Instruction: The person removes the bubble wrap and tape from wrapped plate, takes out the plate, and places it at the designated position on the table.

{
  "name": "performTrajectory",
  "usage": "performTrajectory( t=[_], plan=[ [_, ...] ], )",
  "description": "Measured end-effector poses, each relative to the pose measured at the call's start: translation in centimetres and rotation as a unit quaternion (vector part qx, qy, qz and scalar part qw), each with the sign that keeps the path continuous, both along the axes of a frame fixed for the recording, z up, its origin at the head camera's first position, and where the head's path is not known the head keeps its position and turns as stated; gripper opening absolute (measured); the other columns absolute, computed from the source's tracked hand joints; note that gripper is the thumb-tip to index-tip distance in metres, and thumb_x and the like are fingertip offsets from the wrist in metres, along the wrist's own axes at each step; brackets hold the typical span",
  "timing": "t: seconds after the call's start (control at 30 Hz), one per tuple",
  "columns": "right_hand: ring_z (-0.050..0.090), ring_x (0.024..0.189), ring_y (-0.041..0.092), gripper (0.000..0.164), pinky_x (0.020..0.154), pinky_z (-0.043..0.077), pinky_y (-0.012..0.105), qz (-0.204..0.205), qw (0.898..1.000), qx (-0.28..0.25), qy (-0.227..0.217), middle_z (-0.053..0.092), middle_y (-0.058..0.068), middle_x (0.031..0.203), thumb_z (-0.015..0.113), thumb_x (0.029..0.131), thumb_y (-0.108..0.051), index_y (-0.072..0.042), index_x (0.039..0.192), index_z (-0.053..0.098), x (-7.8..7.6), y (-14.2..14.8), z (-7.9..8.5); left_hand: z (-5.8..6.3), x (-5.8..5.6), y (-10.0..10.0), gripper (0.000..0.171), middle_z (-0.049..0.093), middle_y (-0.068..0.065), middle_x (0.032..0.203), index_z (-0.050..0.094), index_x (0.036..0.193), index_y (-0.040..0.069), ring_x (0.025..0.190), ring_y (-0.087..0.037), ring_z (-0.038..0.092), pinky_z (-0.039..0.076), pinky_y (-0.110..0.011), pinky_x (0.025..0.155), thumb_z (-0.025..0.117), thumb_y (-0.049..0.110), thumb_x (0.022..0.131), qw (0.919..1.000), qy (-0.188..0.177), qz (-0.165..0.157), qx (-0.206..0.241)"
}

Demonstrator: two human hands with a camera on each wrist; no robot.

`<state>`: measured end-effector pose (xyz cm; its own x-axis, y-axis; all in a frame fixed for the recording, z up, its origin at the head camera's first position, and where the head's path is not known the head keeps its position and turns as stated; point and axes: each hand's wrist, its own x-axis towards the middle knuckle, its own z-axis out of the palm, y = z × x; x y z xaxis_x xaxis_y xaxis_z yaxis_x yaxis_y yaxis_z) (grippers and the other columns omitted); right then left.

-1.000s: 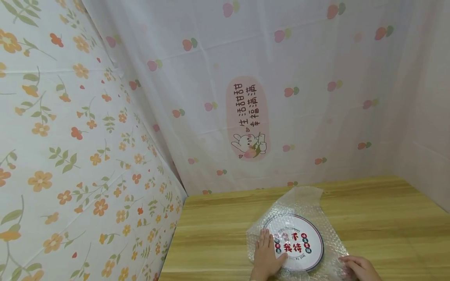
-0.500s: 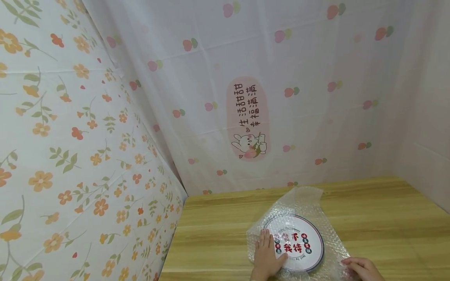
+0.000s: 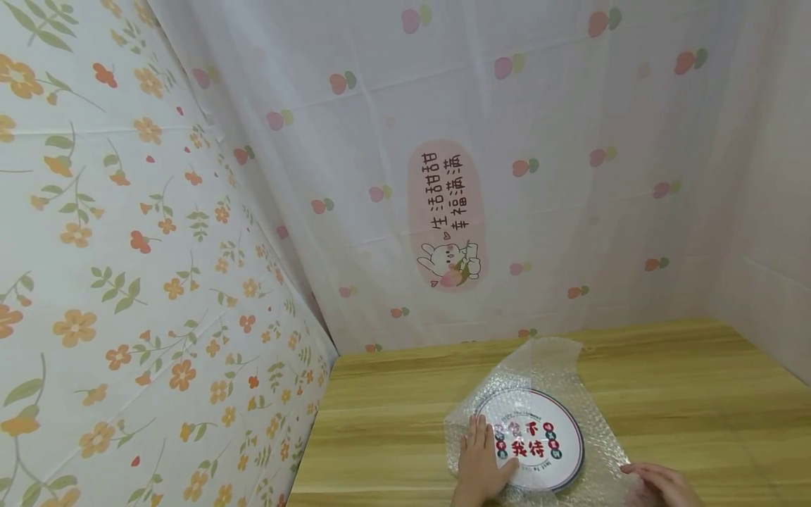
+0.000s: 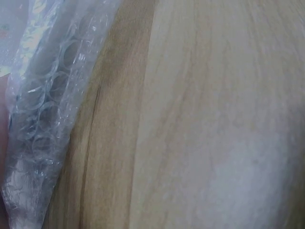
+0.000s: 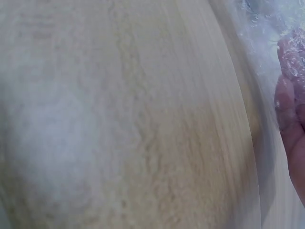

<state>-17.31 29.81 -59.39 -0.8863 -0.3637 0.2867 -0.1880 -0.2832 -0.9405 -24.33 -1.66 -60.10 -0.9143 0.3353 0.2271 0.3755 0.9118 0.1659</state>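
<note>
A round white plate point(image 3: 551, 436) with a dark rim and red characters lies on bubble wrap point(image 3: 551, 359) in the head view. One layer of the wrap covers the plate's left part. My left hand point(image 3: 481, 461) rests with extended fingers on the wrap over the plate's left side. At the lower right, my right hand point(image 3: 662, 484) pinches the wrap's edge between thumb and fingers. The right wrist view shows the right hand point(image 5: 291, 105) at the clear wrap point(image 5: 262, 43). In the left wrist view, a strip of bubble wrap point(image 4: 45, 105) runs down the left side.
The wood-grain table point(image 3: 374, 422) extends to both sides of the wrap. Behind it hangs a pale curtain point(image 3: 570, 232) with fruit prints and a rabbit motif. A floral curtain point(image 3: 209, 317) borders the left side.
My right hand has moved slightly to the right, along with the pinched edge of the bubble wrap. The left hand and the plate have stayed in place.
</note>
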Motion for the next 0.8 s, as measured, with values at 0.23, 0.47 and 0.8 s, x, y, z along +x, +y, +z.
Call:
performTrajectory(
  t=[0.23,0.47,0.8],
  plan=[
    [0.044,0.06,-0.005,0.05,0.05,0.038,0.016,-0.02,0.997,0.078,0.015,0.061,-0.016,0.085,0.028,0.095,-0.001,-0.029,0.103,0.068,0.3,0.4,0.4,0.5,0.1,0.0,0.077,0.032,-0.011,0.141,0.047,0.129,0.001,0.13,-0.027,0.022,0.031,-0.044,0.095,0.04,0.062,0.081,1.0,-0.004,-0.002,0.008],
    [0.056,0.072,0.0,0.05,0.062,0.045,0.016,0.036,0.997,0.057,-0.029,0.063,-0.007,0.08,0.025,0.095,-0.002,-0.027,0.103,0.068,0.5,0.3,1.3,0.8,0.1,0.0,0.078,0.031,-0.011,0.141,0.045,0.13,0.002,0.131,-0.026,0.021,0.03,-0.044,0.096,0.04,0.062,0.081,0.9999,-0.01,-0.001,0.006],
    [0.06,0.074,0.007,0.043,0.063,0.049,0.024,0.11,0.991,0.072,-0.018,0.065,-0.002,0.083,0.031,0.094,0.0,-0.021,0.107,0.066,0.4,0.5,1.2,0.9,0.2,0.0,0.078,0.029,-0.01,0.142,0.044,0.13,0.002,0.131,-0.026,0.02,0.03,-0.044,0.097,0.04,0.062,0.081,0.9997,-0.021,0.0,0.007]
  ],
)
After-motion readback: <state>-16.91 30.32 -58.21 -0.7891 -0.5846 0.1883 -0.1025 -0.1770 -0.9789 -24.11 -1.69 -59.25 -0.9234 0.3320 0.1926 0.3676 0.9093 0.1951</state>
